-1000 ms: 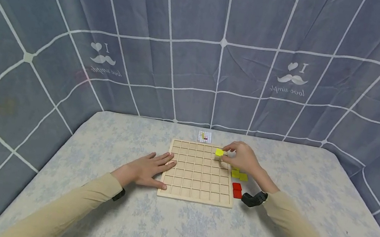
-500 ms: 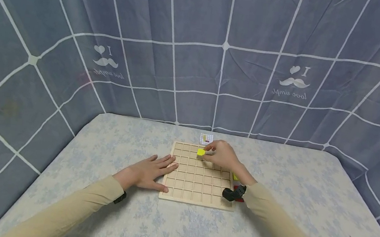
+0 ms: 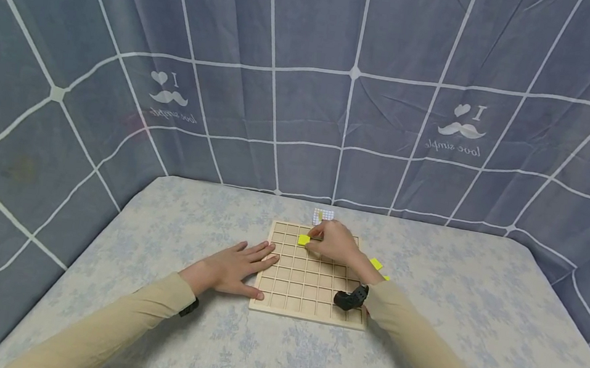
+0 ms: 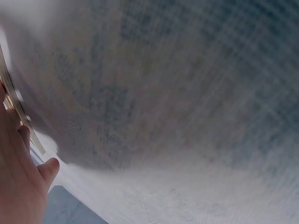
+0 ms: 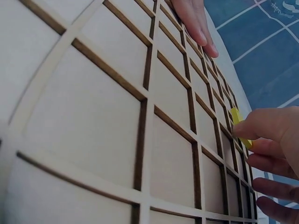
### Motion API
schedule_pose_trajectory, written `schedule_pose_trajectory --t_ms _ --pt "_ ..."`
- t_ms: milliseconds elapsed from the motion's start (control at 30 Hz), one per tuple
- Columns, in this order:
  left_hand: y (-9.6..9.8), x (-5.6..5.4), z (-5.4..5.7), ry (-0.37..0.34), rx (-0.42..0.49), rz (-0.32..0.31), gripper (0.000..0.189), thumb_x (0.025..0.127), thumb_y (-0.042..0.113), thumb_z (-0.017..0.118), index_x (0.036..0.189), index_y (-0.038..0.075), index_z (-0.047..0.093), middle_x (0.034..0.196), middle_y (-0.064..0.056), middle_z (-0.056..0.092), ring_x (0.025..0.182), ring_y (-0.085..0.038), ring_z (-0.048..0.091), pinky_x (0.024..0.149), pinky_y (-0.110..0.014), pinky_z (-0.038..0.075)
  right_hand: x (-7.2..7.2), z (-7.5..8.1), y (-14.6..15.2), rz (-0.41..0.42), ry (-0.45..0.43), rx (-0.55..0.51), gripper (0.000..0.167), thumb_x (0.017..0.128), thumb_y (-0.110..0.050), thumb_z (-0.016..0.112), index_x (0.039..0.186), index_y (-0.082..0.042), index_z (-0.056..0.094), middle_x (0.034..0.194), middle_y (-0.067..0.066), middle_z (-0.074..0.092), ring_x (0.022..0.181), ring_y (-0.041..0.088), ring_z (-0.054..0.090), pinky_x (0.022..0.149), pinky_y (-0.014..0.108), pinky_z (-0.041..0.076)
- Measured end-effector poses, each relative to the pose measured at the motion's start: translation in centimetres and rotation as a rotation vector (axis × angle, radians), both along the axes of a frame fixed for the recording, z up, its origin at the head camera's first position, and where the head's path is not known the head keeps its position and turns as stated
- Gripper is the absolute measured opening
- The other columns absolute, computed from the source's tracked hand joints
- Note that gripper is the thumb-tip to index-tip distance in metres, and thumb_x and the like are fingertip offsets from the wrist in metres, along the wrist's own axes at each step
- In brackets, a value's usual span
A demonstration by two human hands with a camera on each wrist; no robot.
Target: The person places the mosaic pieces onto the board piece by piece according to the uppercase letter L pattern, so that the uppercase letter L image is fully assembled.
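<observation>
A pale wooden grid board [image 3: 295, 285] with square cells lies flat on the table. My right hand [image 3: 337, 242] pinches a yellow square tile [image 3: 303, 240] between thumb and finger, over the board's far part, left of its middle. In the right wrist view the same yellow tile [image 5: 241, 128] stands tilted at the grid ridges. My left hand [image 3: 233, 269] rests with fingers spread on the board's left edge, its fingertips over the frame. In the left wrist view, part of the left hand [image 4: 23, 172] shows beside the board's edge.
A small printed grid card [image 3: 322, 215] lies behind the board. To the right of the board, partly behind the right forearm, is a loose yellow tile [image 3: 376, 263]. A blue checked curtain [image 3: 304, 117] rises behind the patterned tablecloth [image 3: 183, 349].
My right hand has carried the yellow tile leftward across the far rows and lowered it toward the board. The right forearm now covers the red tiles. My left hand stays on the board's edge.
</observation>
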State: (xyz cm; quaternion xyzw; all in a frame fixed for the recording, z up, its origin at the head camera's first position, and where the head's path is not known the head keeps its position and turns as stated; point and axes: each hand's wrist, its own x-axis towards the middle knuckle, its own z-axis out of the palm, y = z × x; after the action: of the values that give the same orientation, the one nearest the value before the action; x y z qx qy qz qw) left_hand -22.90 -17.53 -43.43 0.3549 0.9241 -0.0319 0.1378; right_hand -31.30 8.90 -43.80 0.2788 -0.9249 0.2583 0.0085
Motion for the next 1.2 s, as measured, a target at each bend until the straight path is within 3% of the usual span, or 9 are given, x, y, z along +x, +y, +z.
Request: schedule_pose_trajectory --t_ms 700,933,1200 --pt "0.0 0.0 -0.1 -0.012 0.008 0.011 0.087 0.089 0.071 0.042 0.157 0.024 0.012 0.164 -0.002 0.003 0.151 -0.021 0.006 0.12 -0.052 0.017 0.0 0.0 0.1 0.001 -0.012 -0.006 0.026 0.082 -0.025 0.076 0.102 -0.01 0.076 0.098 0.005 0.074 0.084 0.017 0.067 0.072 0.032 0.055" --pt "0.1 0.1 -0.1 -0.018 0.008 0.01 0.088 0.089 0.071 0.041 0.157 0.024 0.011 0.164 -0.002 0.002 0.151 -0.021 0.005 0.12 -0.053 0.016 0.4 0.8 1.7 -0.043 -0.013 -0.034 0.026 0.085 -0.025 0.073 0.107 -0.01 0.075 0.11 0.006 0.072 0.095 0.022 0.065 0.08 0.039 0.054" --pt "0.0 -0.1 -0.3 -0.012 0.009 0.001 0.088 0.089 0.072 0.039 0.157 0.025 0.009 0.164 -0.002 0.0 0.151 -0.021 0.003 0.12 -0.054 0.015 0.9 2.0 4.5 -0.091 0.003 -0.051 0.028 0.085 -0.022 0.073 0.11 -0.01 0.073 0.112 0.007 0.07 0.098 0.024 0.062 0.079 0.04 0.053"
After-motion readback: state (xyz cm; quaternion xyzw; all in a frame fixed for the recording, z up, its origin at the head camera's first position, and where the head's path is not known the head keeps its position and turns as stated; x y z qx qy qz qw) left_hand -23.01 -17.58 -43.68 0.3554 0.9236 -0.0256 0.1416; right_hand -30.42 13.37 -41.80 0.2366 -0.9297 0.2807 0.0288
